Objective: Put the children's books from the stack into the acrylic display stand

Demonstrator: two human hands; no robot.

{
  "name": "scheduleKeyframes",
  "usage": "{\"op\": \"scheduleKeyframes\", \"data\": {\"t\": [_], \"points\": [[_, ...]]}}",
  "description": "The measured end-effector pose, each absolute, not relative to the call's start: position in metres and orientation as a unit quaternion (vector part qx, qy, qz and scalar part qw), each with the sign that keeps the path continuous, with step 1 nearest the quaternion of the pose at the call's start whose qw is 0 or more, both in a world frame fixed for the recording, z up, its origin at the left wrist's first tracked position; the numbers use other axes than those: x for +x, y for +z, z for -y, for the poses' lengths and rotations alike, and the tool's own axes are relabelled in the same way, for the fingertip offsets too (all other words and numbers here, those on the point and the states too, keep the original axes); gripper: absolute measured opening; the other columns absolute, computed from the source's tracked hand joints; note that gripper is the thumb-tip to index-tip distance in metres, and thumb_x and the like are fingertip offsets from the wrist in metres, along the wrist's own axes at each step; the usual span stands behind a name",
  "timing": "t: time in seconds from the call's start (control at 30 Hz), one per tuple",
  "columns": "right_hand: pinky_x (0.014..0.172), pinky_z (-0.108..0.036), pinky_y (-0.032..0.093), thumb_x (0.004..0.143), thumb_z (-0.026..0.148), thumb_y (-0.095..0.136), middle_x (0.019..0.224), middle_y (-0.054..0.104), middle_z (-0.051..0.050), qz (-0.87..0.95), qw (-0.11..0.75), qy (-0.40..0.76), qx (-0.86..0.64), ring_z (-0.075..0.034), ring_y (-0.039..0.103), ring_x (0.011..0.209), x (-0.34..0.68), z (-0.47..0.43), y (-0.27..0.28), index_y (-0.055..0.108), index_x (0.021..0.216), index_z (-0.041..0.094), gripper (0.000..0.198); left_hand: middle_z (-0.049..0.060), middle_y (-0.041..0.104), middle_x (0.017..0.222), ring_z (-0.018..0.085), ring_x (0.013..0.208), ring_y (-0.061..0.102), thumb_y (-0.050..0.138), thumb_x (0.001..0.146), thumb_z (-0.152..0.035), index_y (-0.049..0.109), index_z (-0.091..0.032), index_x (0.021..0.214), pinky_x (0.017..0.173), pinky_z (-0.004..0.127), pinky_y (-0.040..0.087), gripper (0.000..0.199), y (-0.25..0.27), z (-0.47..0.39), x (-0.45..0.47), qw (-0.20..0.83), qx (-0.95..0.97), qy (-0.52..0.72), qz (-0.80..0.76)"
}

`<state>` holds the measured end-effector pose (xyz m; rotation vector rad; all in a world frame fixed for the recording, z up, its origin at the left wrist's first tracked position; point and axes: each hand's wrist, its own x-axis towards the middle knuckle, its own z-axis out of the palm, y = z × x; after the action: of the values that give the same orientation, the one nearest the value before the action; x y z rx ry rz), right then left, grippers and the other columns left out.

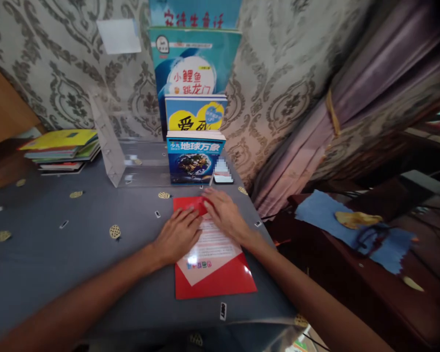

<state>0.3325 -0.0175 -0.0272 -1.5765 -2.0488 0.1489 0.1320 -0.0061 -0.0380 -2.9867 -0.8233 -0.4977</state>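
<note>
A red book (216, 287) with a pale slanted panel of printed text lies flat on the table in front of me, its lettering upside down to my view. Across its upper left part rests my left hand (179, 234), fingers laid flat on the red surface. My right hand (225, 215) is at the upper right edge, thumb and fingers closed around a bit of red there. Both hands hide part of the book's top. Just beyond stands a blue book with a globe picture (194, 164).
Behind it, more books (196, 63) stand in rising steps against the wall, in a clear acrylic rack (110, 142). A stack of books (64, 146) lies at the back left. A phone (223, 176) leans beside the globe book. To the right, a blue cloth (322, 215) lies on a dark red surface.
</note>
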Motion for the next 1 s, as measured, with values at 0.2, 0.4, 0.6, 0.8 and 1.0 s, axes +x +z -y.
{"op": "scheduleKeyframes", "data": {"t": [0.2,0.4,0.6,0.8,1.0], "points": [[0.120,-0.048,0.035,0.106,0.044,0.031,0.148,0.056,-0.010,0.822,0.242,0.245,-0.454,-0.022,0.043,0.144,0.278,0.018,-0.010,0.058,0.140,0.020,0.050,0.013,0.076,0.094,0.026,0.088,0.072,0.054,0.093,-0.015,0.072,-0.014,0.110,0.084,0.043,0.058,0.024,-0.030,0.021,0.128,0.053,-0.967,-0.105,0.227],[0.122,-0.050,0.030,0.105,0.048,0.031,0.151,0.052,-0.011,0.820,0.220,0.255,-0.463,-0.022,0.038,0.147,0.279,0.007,-0.018,0.056,0.142,0.020,0.053,0.015,0.075,0.102,0.027,0.100,0.070,0.049,0.099,-0.024,0.070,-0.012,0.112,0.096,0.046,0.054,0.028,-0.034,0.023,0.121,0.036,-0.964,-0.140,0.223],[0.122,-0.053,0.030,0.105,0.047,0.032,0.151,0.052,-0.012,0.799,0.233,0.181,-0.523,-0.024,0.039,0.146,0.303,0.019,-0.034,0.054,0.144,0.021,0.052,0.018,0.069,0.122,0.029,0.122,0.062,0.043,0.102,-0.032,0.064,-0.009,0.121,0.109,0.047,0.044,0.037,-0.042,0.018,0.119,0.020,-0.963,-0.163,0.214],[0.120,-0.056,0.031,0.104,0.041,0.034,0.151,0.051,-0.015,0.761,0.215,0.093,-0.605,-0.027,0.042,0.144,0.348,0.040,-0.045,0.053,0.144,0.017,0.050,0.020,0.061,0.138,0.030,0.133,0.055,0.041,0.103,-0.035,0.057,-0.005,0.133,0.113,0.043,0.040,0.045,-0.044,0.018,0.117,0.033,-0.963,-0.159,0.213],[0.120,-0.058,0.031,0.103,0.041,0.034,0.151,0.050,-0.017,0.736,0.205,0.080,-0.640,-0.028,0.043,0.144,0.369,0.047,-0.052,0.052,0.144,0.015,0.052,0.018,0.058,0.142,0.029,0.136,0.052,0.038,0.104,-0.037,0.056,-0.007,0.134,0.114,0.042,0.039,0.046,-0.041,0.017,0.117,0.027,-0.966,-0.128,0.222]]}}
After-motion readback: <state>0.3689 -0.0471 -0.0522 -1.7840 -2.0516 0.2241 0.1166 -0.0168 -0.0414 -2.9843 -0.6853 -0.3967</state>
